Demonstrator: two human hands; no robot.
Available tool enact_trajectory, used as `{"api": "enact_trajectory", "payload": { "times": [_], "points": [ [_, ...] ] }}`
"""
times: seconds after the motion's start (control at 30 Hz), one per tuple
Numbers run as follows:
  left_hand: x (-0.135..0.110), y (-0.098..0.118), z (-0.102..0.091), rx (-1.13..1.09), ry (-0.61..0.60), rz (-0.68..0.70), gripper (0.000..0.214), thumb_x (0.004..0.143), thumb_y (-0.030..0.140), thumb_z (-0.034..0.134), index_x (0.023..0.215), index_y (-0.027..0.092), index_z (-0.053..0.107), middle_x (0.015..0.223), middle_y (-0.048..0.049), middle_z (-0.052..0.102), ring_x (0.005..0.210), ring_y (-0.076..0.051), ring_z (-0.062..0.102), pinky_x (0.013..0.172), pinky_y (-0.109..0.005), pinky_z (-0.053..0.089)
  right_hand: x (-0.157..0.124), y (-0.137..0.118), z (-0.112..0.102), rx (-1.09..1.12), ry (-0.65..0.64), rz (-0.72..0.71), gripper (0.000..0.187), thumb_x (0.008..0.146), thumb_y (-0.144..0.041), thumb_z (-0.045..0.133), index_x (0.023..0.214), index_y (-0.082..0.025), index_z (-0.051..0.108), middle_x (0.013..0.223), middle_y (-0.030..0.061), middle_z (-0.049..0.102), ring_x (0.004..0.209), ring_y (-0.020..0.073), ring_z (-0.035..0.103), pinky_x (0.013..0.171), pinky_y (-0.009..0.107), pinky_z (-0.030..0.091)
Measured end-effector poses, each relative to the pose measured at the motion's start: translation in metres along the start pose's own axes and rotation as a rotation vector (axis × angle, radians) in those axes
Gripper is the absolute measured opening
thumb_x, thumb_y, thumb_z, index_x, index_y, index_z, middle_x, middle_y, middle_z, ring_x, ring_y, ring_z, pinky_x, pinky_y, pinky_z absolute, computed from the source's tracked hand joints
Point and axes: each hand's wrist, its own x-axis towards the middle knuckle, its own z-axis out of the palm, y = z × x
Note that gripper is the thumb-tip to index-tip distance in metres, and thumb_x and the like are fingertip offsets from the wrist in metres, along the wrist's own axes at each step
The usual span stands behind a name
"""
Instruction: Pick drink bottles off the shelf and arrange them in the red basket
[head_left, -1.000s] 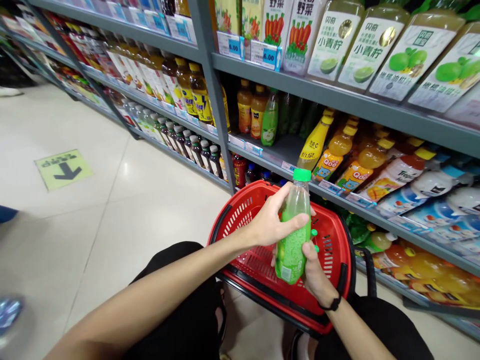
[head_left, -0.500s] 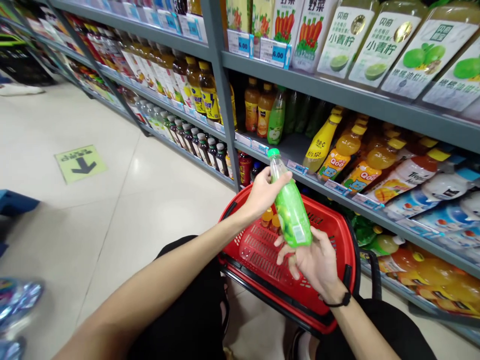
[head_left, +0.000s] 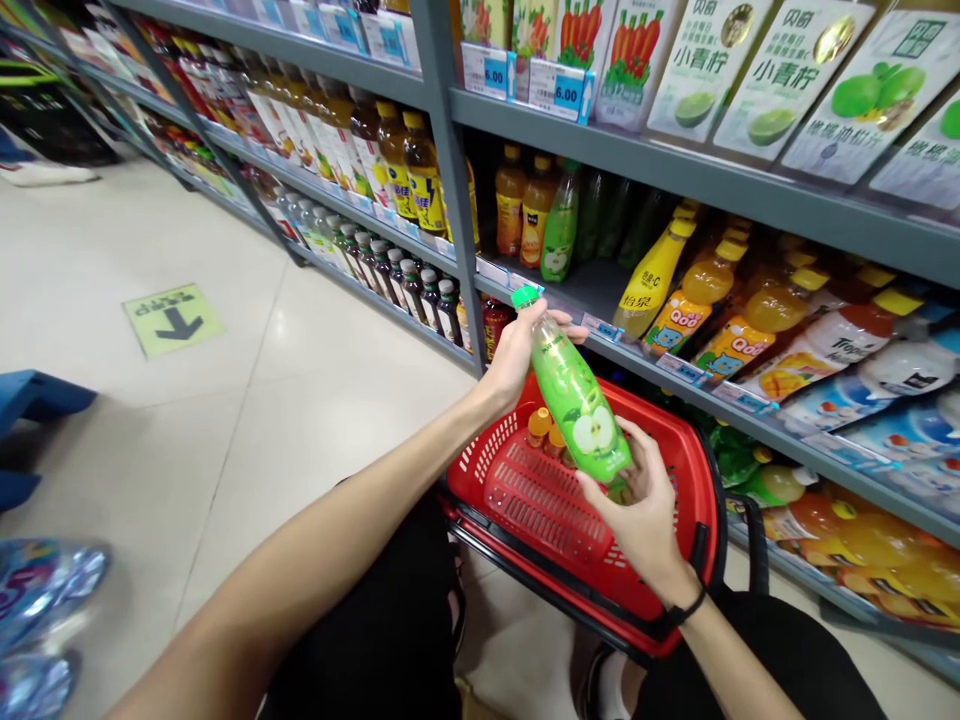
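A green apple-drink bottle (head_left: 576, 392) with a green cap is held at a slant over the red shopping basket (head_left: 529, 495). My left hand (head_left: 516, 350) supports it near the neck, its fingers passing behind the bottle. Around the base, my right hand (head_left: 643, 505) has its thumb in front and its fingers partly hidden behind. The apple label faces me. Inside the basket, small orange-capped bottles (head_left: 538, 427) lie by the far wall, partly covered by the held bottle.
Ahead, a shelf edge (head_left: 517, 272) carries a similar green bottle (head_left: 561, 225) beside orange drinks. Yellow bottles (head_left: 652, 275) lean to the right. A blue stool (head_left: 45, 410) and shiny wrapped packs (head_left: 49, 590) are on the left. The basket handle (head_left: 754, 545) hangs at the right.
The bottle has been turned, so its apple label now faces me instead of the barcode. My right hand has closed around its base, and my left fingers have straightened behind the neck.
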Motion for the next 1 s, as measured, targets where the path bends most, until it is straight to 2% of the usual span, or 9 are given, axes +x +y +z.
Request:
{"api": "enact_trajectory", "payload": {
  "times": [0.2, 0.27, 0.33, 0.43, 0.6, 0.67, 0.77, 0.83, 1.0],
  "points": [
    [-0.005, 0.005, 0.001, 0.005, -0.003, 0.007, 0.055, 0.081, 0.069, 0.064, 0.094, 0.015, 0.067, 0.097, -0.0134, 0.08, 0.098, -0.028, 0.076, 0.094, -0.042, 0.058, 0.003, 0.004, -0.018, -0.534, 0.011, -0.573, 0.07, 0.092, -0.013, 0.073, 0.155, -0.033, 0.048, 0.134, 0.0128, 0.057, 0.125, 0.0288, 0.06, 0.104, 0.048, 0.055],
    [-0.004, 0.004, 0.001, -0.002, -0.012, 0.006, 0.056, 0.082, 0.07, 0.062, 0.094, 0.015, 0.066, 0.096, -0.0128, 0.08, 0.096, -0.028, 0.076, 0.094, -0.042, 0.058, 0.005, 0.003, -0.022, -0.601, 0.017, -0.655, 0.073, 0.094, -0.012, 0.071, 0.158, -0.035, 0.045, 0.135, 0.0136, 0.054, 0.125, 0.0286, 0.059, 0.103, 0.047, 0.055],
    [-0.004, 0.004, 0.001, -0.003, -0.015, 0.009, 0.055, 0.082, 0.069, 0.062, 0.094, 0.016, 0.066, 0.095, -0.0123, 0.08, 0.096, -0.028, 0.076, 0.094, -0.042, 0.058, 0.005, 0.003, -0.021, -0.599, 0.022, -0.653, 0.073, 0.094, -0.012, 0.071, 0.158, -0.035, 0.046, 0.135, 0.0134, 0.054, 0.125, 0.0284, 0.06, 0.103, 0.047, 0.055],
    [-0.005, 0.005, 0.001, -0.01, -0.029, 0.011, 0.055, 0.083, 0.069, 0.062, 0.096, 0.016, 0.066, 0.097, -0.0126, 0.079, 0.1, -0.029, 0.075, 0.096, -0.043, 0.057, 0.003, 0.005, -0.015, -0.456, 0.032, -0.487, 0.069, 0.09, -0.018, 0.078, 0.152, -0.032, 0.052, 0.132, 0.0107, 0.062, 0.12, 0.0271, 0.064, 0.104, 0.044, 0.056],
    [-0.014, 0.014, 0.004, -0.078, -0.119, -0.008, 0.059, 0.09, 0.067, 0.052, 0.113, 0.014, 0.067, 0.104, -0.014, 0.079, 0.112, -0.033, 0.072, 0.102, -0.048, 0.055, -0.001, -0.004, -0.002, 0.064, 0.004, 0.018, 0.068, 0.081, -0.031, 0.087, 0.141, -0.025, 0.055, 0.141, 0.0131, 0.064, 0.121, 0.029, 0.068, 0.103, 0.043, 0.058],
    [-0.016, 0.015, 0.004, -0.083, -0.144, -0.014, 0.06, 0.09, 0.066, 0.051, 0.118, 0.015, 0.066, 0.108, -0.0135, 0.079, 0.115, -0.033, 0.072, 0.103, -0.047, 0.054, 0.0, -0.01, 0.0, 0.227, -0.037, 0.158, 0.066, 0.081, -0.034, 0.087, 0.137, -0.023, 0.054, 0.131, 0.0132, 0.07, 0.107, 0.0286, 0.074, 0.098, 0.045, 0.06],
    [-0.017, 0.015, 0.004, -0.075, -0.154, -0.025, 0.061, 0.089, 0.066, 0.052, 0.121, 0.015, 0.065, 0.112, -0.0131, 0.078, 0.116, -0.033, 0.071, 0.103, -0.046, 0.054, 0.002, -0.018, -0.001, 0.412, -0.127, 0.255, 0.054, 0.086, -0.043, 0.081, 0.129, -0.021, 0.058, 0.109, 0.0099, 0.078, 0.08, 0.0249, 0.076, 0.087, 0.045, 0.06],
    [-0.016, 0.014, 0.003, -0.074, -0.143, -0.031, 0.058, 0.089, 0.065, 0.052, 0.119, 0.016, 0.064, 0.113, -0.013, 0.078, 0.115, -0.033, 0.071, 0.101, -0.046, 0.054, 0.004, -0.021, -0.002, 0.506, -0.169, 0.288, 0.044, 0.09, -0.051, 0.073, 0.119, -0.019, 0.064, 0.102, 0.0104, 0.079, 0.074, 0.0247, 0.075, 0.086, 0.045, 0.059],
    [-0.017, 0.012, 0.004, -0.094, -0.142, -0.038, 0.044, 0.089, 0.059, 0.056, 0.103, 0.018, 0.062, 0.108, -0.0117, 0.079, 0.102, -0.031, 0.075, 0.097, -0.045, 0.055, 0.005, -0.02, -0.005, 0.617, -0.268, 0.393, 0.063, 0.097, -0.072, 0.05, 0.111, -0.016, 0.075, 0.096, 0.0132, 0.082, 0.073, 0.0269, 0.077, 0.085, 0.044, 0.058]
  ]
}}
